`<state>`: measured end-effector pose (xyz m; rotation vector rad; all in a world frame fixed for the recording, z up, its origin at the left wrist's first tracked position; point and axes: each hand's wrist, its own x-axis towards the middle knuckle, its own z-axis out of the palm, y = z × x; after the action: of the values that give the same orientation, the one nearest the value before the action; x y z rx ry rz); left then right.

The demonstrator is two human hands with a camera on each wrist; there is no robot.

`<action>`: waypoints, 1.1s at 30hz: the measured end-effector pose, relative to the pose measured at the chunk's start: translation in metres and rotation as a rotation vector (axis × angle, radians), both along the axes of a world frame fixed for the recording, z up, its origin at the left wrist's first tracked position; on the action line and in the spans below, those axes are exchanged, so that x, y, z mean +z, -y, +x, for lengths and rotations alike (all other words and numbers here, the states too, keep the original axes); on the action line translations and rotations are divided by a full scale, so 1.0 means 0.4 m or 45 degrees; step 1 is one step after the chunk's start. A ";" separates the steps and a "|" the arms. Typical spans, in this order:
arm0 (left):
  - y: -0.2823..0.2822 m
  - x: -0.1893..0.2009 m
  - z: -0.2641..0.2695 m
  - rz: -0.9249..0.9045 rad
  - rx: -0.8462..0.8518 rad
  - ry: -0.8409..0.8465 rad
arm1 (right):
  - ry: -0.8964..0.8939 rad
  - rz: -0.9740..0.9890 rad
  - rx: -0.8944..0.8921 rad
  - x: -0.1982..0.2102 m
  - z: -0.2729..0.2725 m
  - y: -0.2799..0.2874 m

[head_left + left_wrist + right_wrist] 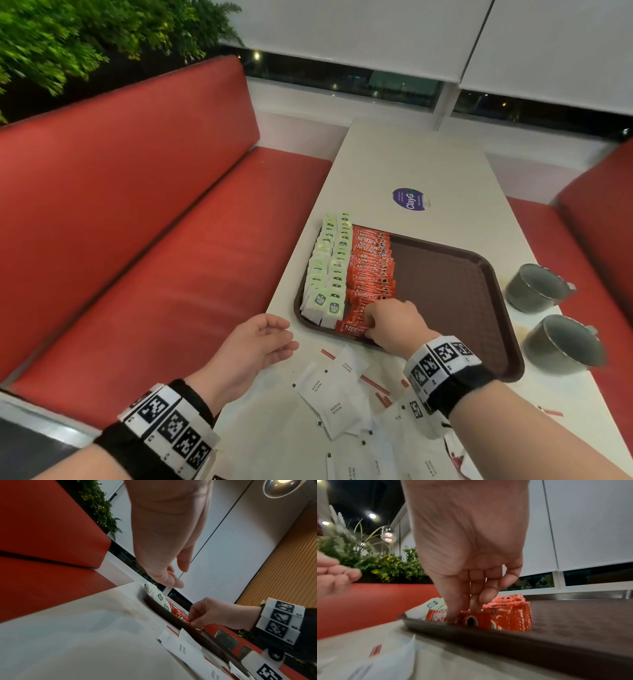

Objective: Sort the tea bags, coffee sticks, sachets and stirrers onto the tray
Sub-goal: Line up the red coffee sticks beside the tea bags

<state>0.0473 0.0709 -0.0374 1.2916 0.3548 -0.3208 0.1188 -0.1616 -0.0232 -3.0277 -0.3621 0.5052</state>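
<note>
Pinching the nearest coffee stick (354, 329) on the tray (479, 274), right hand (394, 322); left hand (257, 342) relaxed.

Left hand (164, 536), fingers relaxed, empty, above the white table (77, 635). Dark brown tray (171, 613), near rim visible, holding pale green tea bags (158, 595) beside red Nescafé coffee sticks (178, 612). Right hand (221, 614) pinching a coffee stick at the rim. White sugar sachets (187, 646) and a red-striped stirrer (172, 629) on the table. Red bench seat (42, 540) behind.
</note>
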 end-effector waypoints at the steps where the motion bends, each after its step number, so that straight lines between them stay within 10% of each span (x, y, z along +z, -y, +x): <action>1: 0.001 0.000 0.002 -0.001 -0.006 -0.001 | 0.029 0.110 -0.064 -0.006 0.004 0.007; 9: 0.015 -0.012 0.025 -0.016 -0.022 -0.041 | -0.112 1.163 -1.044 -0.014 0.094 0.069; 27: 0.032 -0.017 0.083 -0.050 -0.057 -0.071 | -0.129 1.318 -1.340 0.053 0.105 0.048; 33: 0.032 -0.013 0.091 -0.095 -0.053 -0.063 | -0.465 1.573 -1.383 0.007 0.064 0.033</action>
<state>0.0837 0.0581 -0.0424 1.2202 0.3553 -0.3984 0.1442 -0.1747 -0.0204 -1.5166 0.6995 0.4334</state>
